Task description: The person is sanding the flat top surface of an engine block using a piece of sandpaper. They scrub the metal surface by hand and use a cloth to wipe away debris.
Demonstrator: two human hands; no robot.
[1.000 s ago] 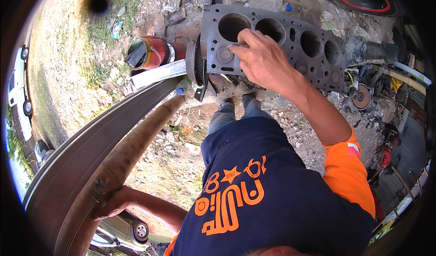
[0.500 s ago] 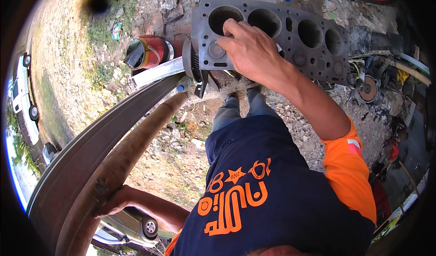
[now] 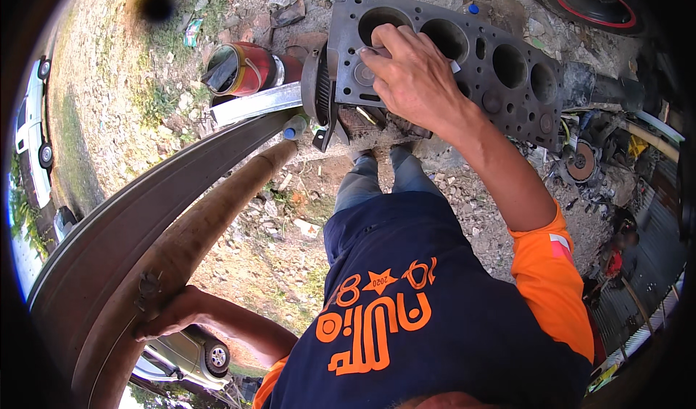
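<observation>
A grey engine block [image 3: 464, 39] with a row of large round cylinder bores lies in front of me. My right hand [image 3: 417, 75] is over its left end, between the first bores, with fingers bent and drawn together in a pinch. Something small may be between the fingertips, but I cannot make it out. A small white edge [image 3: 454, 67] pokes out beside the hand. A toothed ring [image 3: 319, 86] stands at the block's left end. On the lower left, my left hand [image 3: 174, 312] grips the side of a thick wooden post [image 3: 210, 224]; part of its fingers is hidden.
Left of the block are a red bucket [image 3: 250, 68], a metal channel [image 3: 257, 103] and a bottle with a blue cap [image 3: 293, 128]. A dark curved beam [image 3: 167, 184] runs beside the post. Greasy parts [image 3: 580, 159] lie right; a tyre [image 3: 580, 3] stands far right.
The whole view has shifted, so the block sits further right and more of the tyre shows. My right hand stays over the same end of the block; my left hand remains on the post.
</observation>
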